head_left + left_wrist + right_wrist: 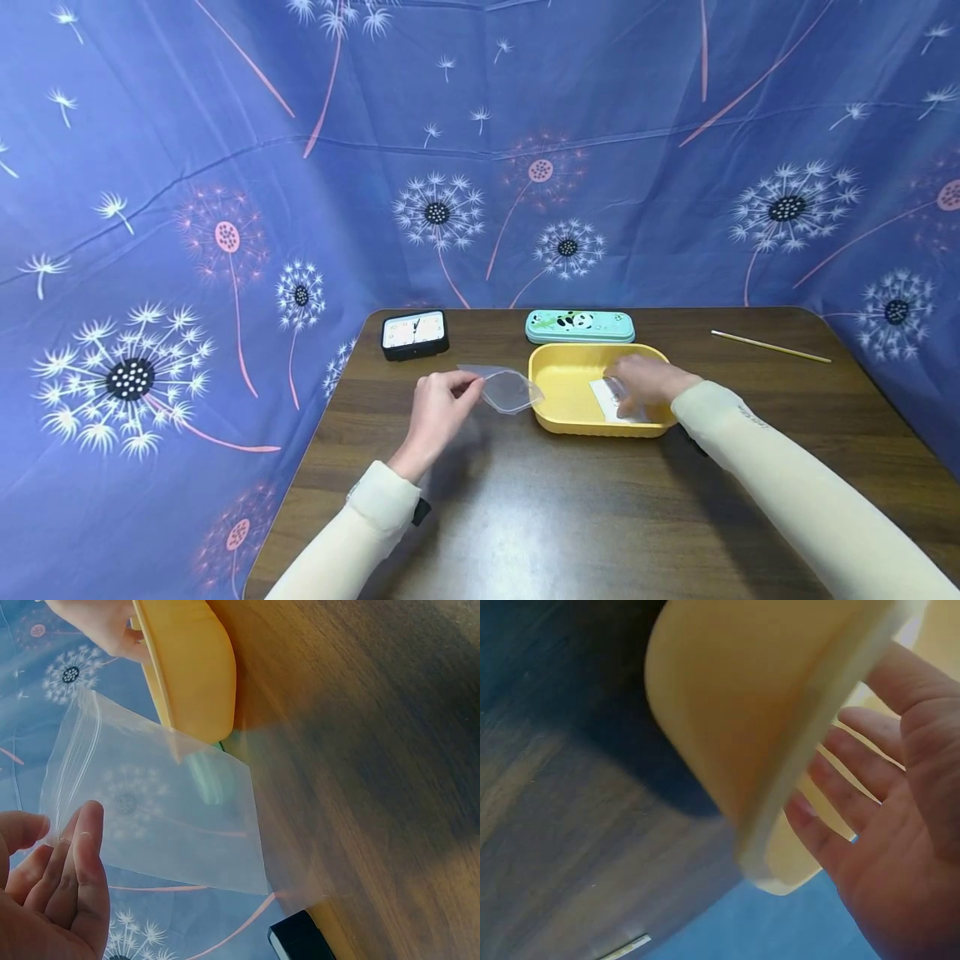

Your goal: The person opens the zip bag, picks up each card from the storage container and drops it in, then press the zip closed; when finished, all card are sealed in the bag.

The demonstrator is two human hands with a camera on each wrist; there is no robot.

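Note:
My left hand [442, 410] pinches a clear zip bag [512, 392] by its edge, left of the yellow basket [553, 387]. In the left wrist view, the bag [172, 802] hangs flat and see-through from the thumb and fingers, its zip strip along one side. My right hand [643, 383] reaches down into the basket, over a white card-like piece [609, 400]. The right wrist view has the fingers [855, 791] spread and fairly straight behind the basket's rim; the thumb tip is hidden. What is printed on the white piece cannot be made out.
A black-framed clock [414, 333] stands at the table's back left. Behind the basket lies a mint panda pencil case [580, 327]. A thin yellow stick [771, 346] with a pale end, perhaps a pencil, lies at the back right. Blue dandelion-patterned cloth [480, 167] hangs around the wooden table [510, 508].

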